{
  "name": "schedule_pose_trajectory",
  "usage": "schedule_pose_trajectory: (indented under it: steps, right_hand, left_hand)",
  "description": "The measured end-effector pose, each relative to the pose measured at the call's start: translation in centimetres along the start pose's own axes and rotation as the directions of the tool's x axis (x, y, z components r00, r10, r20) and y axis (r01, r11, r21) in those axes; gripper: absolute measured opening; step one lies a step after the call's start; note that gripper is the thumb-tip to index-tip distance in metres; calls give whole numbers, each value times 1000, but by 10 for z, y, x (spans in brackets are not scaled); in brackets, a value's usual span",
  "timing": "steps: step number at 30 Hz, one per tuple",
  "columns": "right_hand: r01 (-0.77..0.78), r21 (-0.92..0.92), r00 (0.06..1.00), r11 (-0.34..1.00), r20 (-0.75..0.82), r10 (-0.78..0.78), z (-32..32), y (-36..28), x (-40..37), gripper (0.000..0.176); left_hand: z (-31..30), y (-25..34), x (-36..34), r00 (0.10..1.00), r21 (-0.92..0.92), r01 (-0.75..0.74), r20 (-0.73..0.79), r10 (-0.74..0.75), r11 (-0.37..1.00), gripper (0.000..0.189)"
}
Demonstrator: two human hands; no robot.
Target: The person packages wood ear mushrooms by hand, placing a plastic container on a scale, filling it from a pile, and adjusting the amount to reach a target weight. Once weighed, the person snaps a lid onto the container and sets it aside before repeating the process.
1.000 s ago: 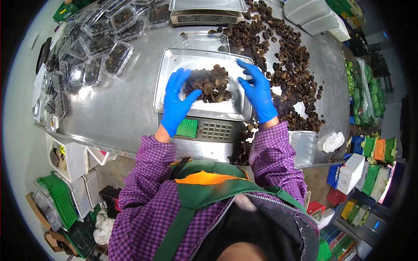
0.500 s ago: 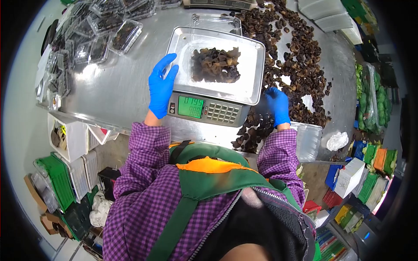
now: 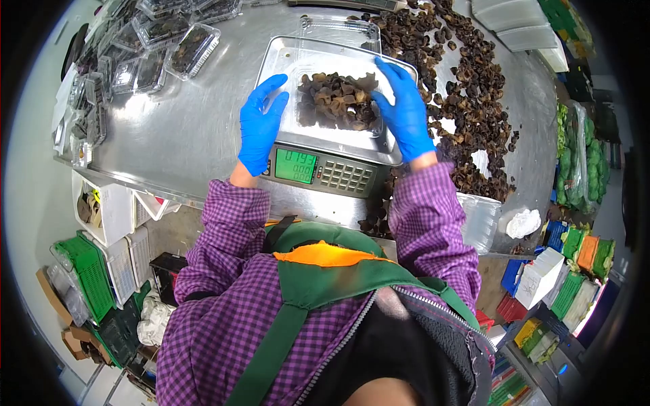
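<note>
Blue-gloved, the left hand (image 3: 261, 128) rests at the 9 o'clock edge of a clear plastic container (image 3: 302, 86) that sits on the steel pan (image 3: 277, 57) of a scale (image 3: 338, 177). Its fingers are spread and nearly flat, with the thumb apart, and they close on nothing. The right hand (image 3: 405, 111), also in a blue glove, lies along the container's 3 o'clock side. Its fingers are stretched out and held side by side, the tips at the far corner of the container, and the hand is unclenched, pinching nothing. The container holds a heap of dark, curled mushrooms (image 3: 337, 101), which lies between the two hands. At 6 o'clock from the pan, the scale's green display (image 3: 294, 166) is lit beside its keypad. The scale stands on a steel table (image 3: 189, 135). A wide loose pile of the same dark mushrooms (image 3: 474, 88) spreads over the table from 12 to 4 o'clock of the scale, reaching right up to it. At 10 o'clock, well apart from the hands, lie filled clear clamshells (image 3: 193, 51). At 4 o'clock, by the table's edge, stands a stack of empty clear containers (image 3: 482, 220), with a crumpled white wad (image 3: 525, 222) just beside it.
</note>
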State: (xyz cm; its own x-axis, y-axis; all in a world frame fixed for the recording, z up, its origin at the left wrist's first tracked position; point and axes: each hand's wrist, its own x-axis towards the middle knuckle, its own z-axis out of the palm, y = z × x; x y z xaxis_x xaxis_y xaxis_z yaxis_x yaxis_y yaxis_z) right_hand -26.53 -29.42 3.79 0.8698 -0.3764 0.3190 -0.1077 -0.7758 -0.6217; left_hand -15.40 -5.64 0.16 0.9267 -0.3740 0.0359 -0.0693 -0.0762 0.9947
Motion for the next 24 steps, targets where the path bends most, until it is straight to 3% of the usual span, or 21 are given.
schedule_pose_trajectory:
  steps: [2,3,5,7,9,10,11,13,15,17,20,21,22,23,24]
  right_hand:
    - [96,-59,995,994,47,-93,22,25,11,31]
    - [96,-64,995,993,43,-94,21,25,14,31]
    - [-66,61,996,996,58,63,18,19,16,22]
    - [-21,86,1000,996,-7,22,9,15,11,19]
    - [-232,352,969,907,4,247,1,17,3,16]
    - [-217,531,960,819,-38,279,0,18,-2,15]
    - [-217,529,959,820,-43,282,-4,22,-8,15]
    - [-213,324,939,922,-193,285,-16,38,-23,19]
    - [-258,343,917,903,-208,340,-22,40,-41,25]
    - [-338,230,899,913,-208,385,-27,36,-53,28]
    - [-470,401,854,786,-18,520,-23,22,-68,36]
    - [-551,405,813,729,66,578,-22,10,-69,39]
    - [-590,485,784,645,154,602,-18,2,-71,42]
    - [-589,488,785,645,152,601,-14,-3,-70,42]
    - [-670,498,724,550,273,634,-11,-7,-68,44]
  left_hand:
    - [4,-1,5,1000,8,-7,-5,7,1000,35]
    - [5,-2,9,1000,4,-10,-2,10,1000,35]
    - [6,-5,18,1000,15,10,-7,-10,1000,39]
    - [10,-7,29,1000,-37,16,-15,-16,999,44]
    - [16,-7,43,1000,-86,23,-16,-24,996,49]
    - [19,-5,51,992,-145,127,10,-127,981,52]
    - [21,-3,59,973,-198,229,41,-226,953,56]
    - [25,-2,73,970,-228,245,67,-235,942,56]
    - [28,1,87,935,-505,355,198,-295,787,51]
    - [26,8,84,958,-518,287,181,-224,806,50]
    - [16,43,58,977,-207,152,180,-115,966,50]
    - [12,41,47,976,-205,151,186,-113,967,50]
    - [5,34,38,967,-79,127,231,-106,989,51]
    - [-1,28,28,957,47,94,272,-103,994,54]
    - [-7,27,16,950,169,107,272,-150,980,62]
